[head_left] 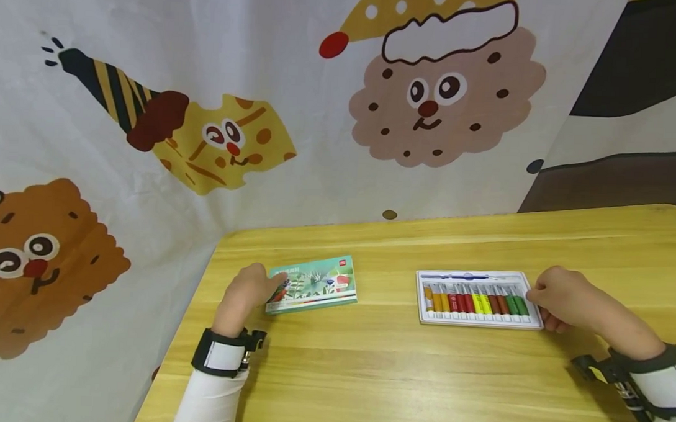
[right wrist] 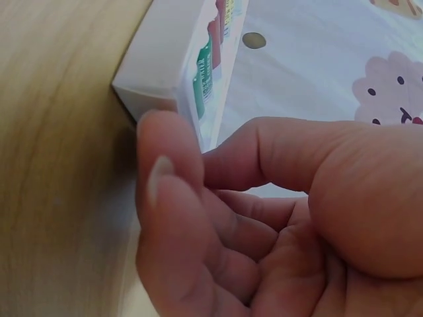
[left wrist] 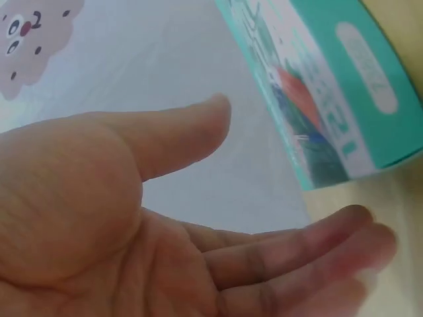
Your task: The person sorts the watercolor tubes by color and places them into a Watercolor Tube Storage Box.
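Note:
A mint-green paint box [head_left: 315, 286] printed with plants lies on the left of the table. My left hand [head_left: 248, 293] is beside its left end. In the left wrist view, the thumb and fingers are spread apart, with a gap between the thumb and the box [left wrist: 377, 86]. Farther right lies a shallow white tray [head_left: 482, 324] of paint tubes [head_left: 462, 303] in orange, red, yellow, brown and green, with a thin blue paintbrush [head_left: 453, 277] along its far side. My right hand [head_left: 577, 303] pinches the tray's right end between thumb and curled fingers; in the right wrist view the fingertips overlap its corner.
The wooden table [head_left: 377, 374] reaches back to a pale curtain [head_left: 316, 191] printed with cartoon biscuits and cheese. Its left edge runs close by my left forearm. Black camera straps [head_left: 223, 354] sit around both wrists.

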Tool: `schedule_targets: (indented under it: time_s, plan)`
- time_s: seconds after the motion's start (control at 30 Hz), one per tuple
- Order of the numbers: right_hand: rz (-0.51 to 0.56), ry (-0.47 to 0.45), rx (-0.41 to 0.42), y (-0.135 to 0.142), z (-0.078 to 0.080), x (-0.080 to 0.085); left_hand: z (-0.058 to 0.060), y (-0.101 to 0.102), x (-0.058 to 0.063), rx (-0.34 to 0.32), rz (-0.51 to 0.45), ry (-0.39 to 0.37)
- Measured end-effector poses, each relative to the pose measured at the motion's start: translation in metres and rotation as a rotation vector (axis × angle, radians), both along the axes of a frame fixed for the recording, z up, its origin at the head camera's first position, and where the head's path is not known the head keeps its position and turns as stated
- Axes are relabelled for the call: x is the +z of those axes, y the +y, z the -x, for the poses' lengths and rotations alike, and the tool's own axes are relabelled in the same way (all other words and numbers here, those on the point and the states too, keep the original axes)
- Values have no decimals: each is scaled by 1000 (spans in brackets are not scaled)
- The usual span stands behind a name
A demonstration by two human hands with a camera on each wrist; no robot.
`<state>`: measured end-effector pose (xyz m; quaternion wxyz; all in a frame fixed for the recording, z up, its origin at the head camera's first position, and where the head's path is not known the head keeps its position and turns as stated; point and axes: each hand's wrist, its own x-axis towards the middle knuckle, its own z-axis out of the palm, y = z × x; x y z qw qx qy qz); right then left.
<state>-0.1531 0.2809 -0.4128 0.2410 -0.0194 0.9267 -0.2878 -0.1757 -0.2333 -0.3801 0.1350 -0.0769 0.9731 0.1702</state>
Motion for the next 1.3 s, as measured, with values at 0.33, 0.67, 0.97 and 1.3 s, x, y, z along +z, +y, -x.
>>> schedule_targets:
  time_s: [0.33, 0.67, 0.97, 1.3]
  plan:
    - [5, 5, -1, 1, -1, -2, -3, 7, -10, -53, -74, 35]
    - [29, 25, -19, 0, -3, -6, -1, 20, -15, -122, -116, 17]
    - [40, 29, -26, -3, -2, -5, -1, 34, -20, -160, -161, -10]
    - [61, 49, -16, -8, -4, 1, -7, 55, -22, -186, -222, -31]
